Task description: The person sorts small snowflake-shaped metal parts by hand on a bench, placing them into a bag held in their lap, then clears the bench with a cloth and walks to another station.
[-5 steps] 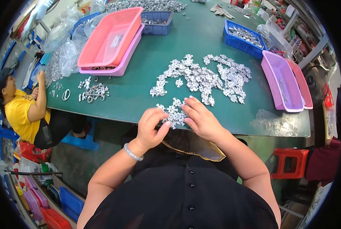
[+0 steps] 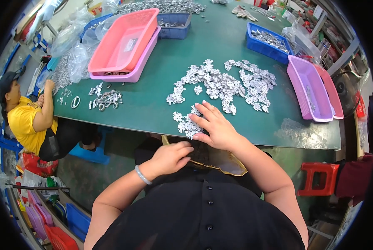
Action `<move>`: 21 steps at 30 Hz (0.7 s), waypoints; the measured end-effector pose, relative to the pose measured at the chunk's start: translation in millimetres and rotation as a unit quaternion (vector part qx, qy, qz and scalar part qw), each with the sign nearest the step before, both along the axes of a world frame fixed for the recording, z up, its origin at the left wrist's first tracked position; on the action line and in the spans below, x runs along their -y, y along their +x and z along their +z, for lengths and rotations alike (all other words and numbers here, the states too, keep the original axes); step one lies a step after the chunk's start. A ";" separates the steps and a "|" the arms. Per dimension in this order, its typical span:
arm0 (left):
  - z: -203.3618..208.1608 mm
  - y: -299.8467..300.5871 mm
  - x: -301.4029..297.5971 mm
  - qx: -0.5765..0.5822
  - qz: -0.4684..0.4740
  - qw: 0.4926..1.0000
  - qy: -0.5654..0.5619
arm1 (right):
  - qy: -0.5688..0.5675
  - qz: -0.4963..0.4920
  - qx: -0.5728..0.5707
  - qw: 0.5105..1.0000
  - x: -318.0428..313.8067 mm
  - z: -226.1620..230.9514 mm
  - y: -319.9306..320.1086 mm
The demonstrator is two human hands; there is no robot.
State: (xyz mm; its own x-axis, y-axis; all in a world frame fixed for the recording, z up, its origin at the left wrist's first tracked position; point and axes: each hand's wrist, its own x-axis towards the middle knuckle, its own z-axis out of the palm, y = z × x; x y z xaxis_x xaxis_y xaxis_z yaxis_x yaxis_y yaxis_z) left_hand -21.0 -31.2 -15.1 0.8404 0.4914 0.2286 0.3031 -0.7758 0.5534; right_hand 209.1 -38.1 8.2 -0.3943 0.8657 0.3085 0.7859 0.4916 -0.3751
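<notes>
My right hand (image 2: 218, 128) lies over a small pile of silver-grey, cross-shaped metal pieces (image 2: 187, 126) at the table's front edge, its fingers spread and touching the pieces. Off the table edge, over my lap, my left hand (image 2: 170, 158) has its fingers curled together; whatever is inside them is hidden. Under and beside it sits a yellow-edged, brownish open holder (image 2: 226, 161), partly covered by my hand and the table edge. Beyond my hands, a larger spread of the same pieces (image 2: 220, 85) lies flat on the green table (image 2: 153, 98), with one piece (image 2: 198, 89) apart from the rest.
Stacked pink baskets (image 2: 124, 41) and a loose heap of rings and small parts (image 2: 106, 100) are at left. A blue basket of metal parts (image 2: 269, 41) and a purple basket (image 2: 309, 87) stand at right. A person in yellow (image 2: 30, 121) sits left; a red stool (image 2: 318, 179) is at right.
My left hand has drawn back from the small pile, down and toward me, to over my lap. My right hand stays at the pile, its fingers a little more spread.
</notes>
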 end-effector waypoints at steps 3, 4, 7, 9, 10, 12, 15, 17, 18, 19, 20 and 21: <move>-5.6 -2.7 7.8 -0.169 -0.011 0.985 -0.028 | -0.009 -0.004 0.025 1.000 -2.3 3.0 -3.5; -9.9 -4.7 9.7 -0.183 -0.002 0.983 -0.022 | -0.016 -0.005 0.033 0.999 -2.7 2.7 -5.7; -36.4 -14.1 5.7 -0.228 -0.018 0.973 -0.030 | -0.014 -0.005 0.023 1.000 -1.1 1.3 -11.0; -47.0 -21.0 7.1 -0.182 -0.011 0.983 -0.031 | -0.015 -0.010 0.023 1.000 4.5 0.5 -15.2; -48.0 -22.9 8.4 -0.160 -0.009 0.986 -0.034 | -0.018 -0.013 0.022 1.000 7.9 -0.6 -17.3; -49.6 -26.6 6.3 -0.153 0.000 0.988 -0.039 | -0.018 -0.011 0.018 1.000 12.1 -0.9 -18.6; -48.6 -30.3 8.2 -0.132 0.011 0.990 -0.046 | -0.026 -0.008 0.013 1.000 24.6 0.9 -23.7; -50.6 -33.3 10.7 -0.118 0.014 0.992 -0.041 | -0.011 -0.002 -0.003 1.000 33.8 3.3 -28.6; -51.6 -35.2 13.0 -0.116 0.018 0.992 -0.042 | -0.007 0.010 -0.010 1.000 38.2 0.7 -30.3; -51.2 -35.9 13.0 -0.113 0.020 0.993 -0.039 | 0.000 0.021 -0.017 1.000 41.7 -0.7 -30.4; -50.9 -37.0 13.9 -0.115 0.017 0.992 -0.041 | 0.007 0.032 -0.024 0.999 44.8 -1.2 -31.0; -50.7 -38.4 15.8 -0.116 0.015 0.992 -0.043 | 0.011 0.045 -0.025 0.999 48.0 -0.4 -31.4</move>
State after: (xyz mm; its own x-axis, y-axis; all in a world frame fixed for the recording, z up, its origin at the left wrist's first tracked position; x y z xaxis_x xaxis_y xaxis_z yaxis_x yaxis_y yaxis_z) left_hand -59.4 -47.0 -65.7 0.8502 0.5263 -0.0134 0.4526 -0.7177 0.5293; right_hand 177.7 -86.2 7.8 -0.4528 0.8206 0.3485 0.7188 0.5673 -0.4018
